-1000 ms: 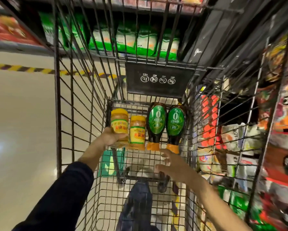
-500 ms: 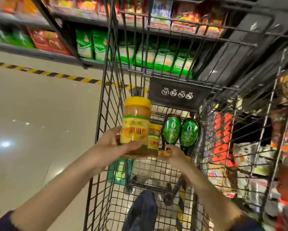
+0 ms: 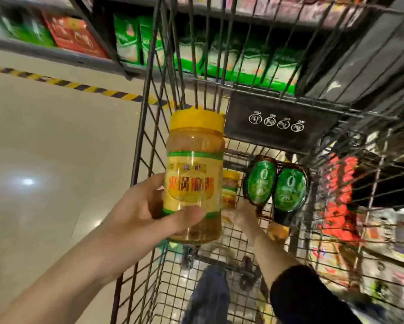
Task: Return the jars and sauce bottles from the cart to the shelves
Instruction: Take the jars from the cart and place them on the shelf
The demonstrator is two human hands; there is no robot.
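My left hand [image 3: 140,213] holds a yellow-lidded jar [image 3: 195,174] with a yellow and green label, lifted up over the left side of the wire cart [image 3: 149,127]. A second, like jar [image 3: 230,191] stands in the cart's far end, partly hidden behind the first. Beside it stand two dark sauce bottles with green labels, caps down, the left bottle [image 3: 260,183] and the right bottle [image 3: 289,190]. My right hand [image 3: 242,215] reaches in at the base of the second jar and the left bottle; blur hides whether it grips anything.
Shelves with green packets [image 3: 243,64] and red boxes [image 3: 72,36] run beyond the cart. More shelves with red and white packets [image 3: 339,192] stand close on the right. Pale floor with a yellow-black stripe [image 3: 63,81] lies to the left. My leg [image 3: 208,295] shows under the cart.
My left hand has lifted the jar out of the row and up toward me. My right hand has reached forward to the base of the second jar and left bottle.
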